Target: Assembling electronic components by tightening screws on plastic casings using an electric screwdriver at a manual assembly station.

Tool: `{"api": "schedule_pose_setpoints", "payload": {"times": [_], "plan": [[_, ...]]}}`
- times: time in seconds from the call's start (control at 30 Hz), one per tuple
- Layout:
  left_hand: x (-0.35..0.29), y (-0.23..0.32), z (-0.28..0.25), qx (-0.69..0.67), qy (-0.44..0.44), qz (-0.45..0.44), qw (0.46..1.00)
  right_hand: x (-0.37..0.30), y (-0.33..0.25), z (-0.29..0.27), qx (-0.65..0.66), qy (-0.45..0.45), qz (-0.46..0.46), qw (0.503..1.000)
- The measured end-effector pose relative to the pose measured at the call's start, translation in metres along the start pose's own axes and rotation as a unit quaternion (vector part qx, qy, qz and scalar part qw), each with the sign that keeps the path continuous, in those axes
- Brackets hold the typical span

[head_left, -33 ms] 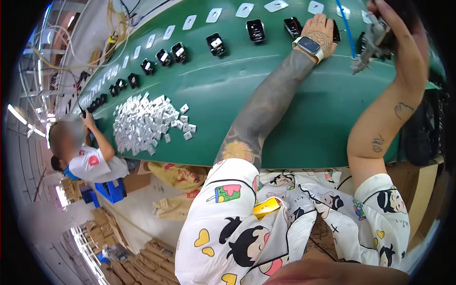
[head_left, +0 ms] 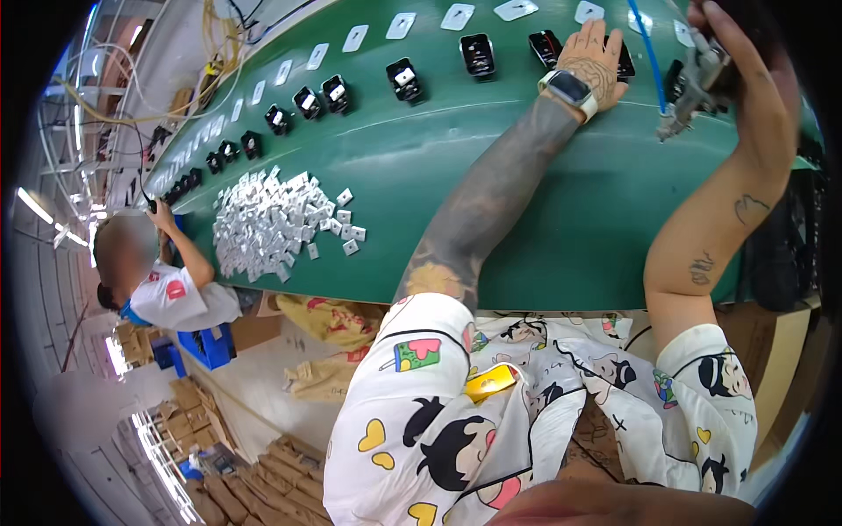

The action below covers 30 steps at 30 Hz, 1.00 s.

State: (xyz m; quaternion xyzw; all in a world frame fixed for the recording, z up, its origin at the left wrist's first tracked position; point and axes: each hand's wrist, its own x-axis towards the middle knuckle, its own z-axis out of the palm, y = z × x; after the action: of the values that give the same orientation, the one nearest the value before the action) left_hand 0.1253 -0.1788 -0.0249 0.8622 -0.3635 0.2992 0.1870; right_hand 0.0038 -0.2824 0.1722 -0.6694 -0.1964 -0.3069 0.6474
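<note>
My left hand (head_left: pixel 589 74), with a watch (head_left: pixel 570 86) on its wrist, lies palm down with fingers stretched over a black boxy device (head_left: pixel 625 61). The hand covers much of that device. Just left of it is another black device (head_left: pixel 545 48). At the far right my right hand (head_left: pixel 761 53) is curled round a grey metal tool (head_left: pixel 688 92), partly hidden by shadow and the frame's edge. A blue hose (head_left: pixel 649 57) runs down beside the tool's tip. Black devices (head_left: pixel 478 54) stand in a row along the green belt (head_left: pixel 386 193), several with white squares on top.
Flat white pieces (head_left: pixel 402 25) line the belt's far side. A pile of small silvery-white squares (head_left: pixel 276 223) lies at the left. Beyond it a co-worker (head_left: pixel 180 289) sits at the belt, near a blue bin (head_left: pixel 210 346). Cardboard boxes (head_left: pixel 189 416) stand on the floor.
The whole view has shifted very slightly, so the belt's things appear a little further right. Both hands keep practically the same places and grips.
</note>
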Motion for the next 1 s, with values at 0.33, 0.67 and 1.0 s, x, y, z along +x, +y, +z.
{"api": "schedule_pose_setpoints", "payload": {"times": [0.33,0.67,1.0], "plan": [[-0.215,-0.100,-0.270,0.137,-0.163,-0.247,0.945,0.006,0.031,-0.021,0.002,-0.005,-0.070,0.998],[-0.285,-0.122,-0.310,0.148,-0.226,-0.372,0.888,0.003,0.011,-0.031,0.155,-0.059,0.056,0.985],[-0.202,-0.107,-0.261,0.081,-0.228,-0.257,0.936,0.003,0.012,-0.021,0.037,-0.041,0.064,0.996]]}}
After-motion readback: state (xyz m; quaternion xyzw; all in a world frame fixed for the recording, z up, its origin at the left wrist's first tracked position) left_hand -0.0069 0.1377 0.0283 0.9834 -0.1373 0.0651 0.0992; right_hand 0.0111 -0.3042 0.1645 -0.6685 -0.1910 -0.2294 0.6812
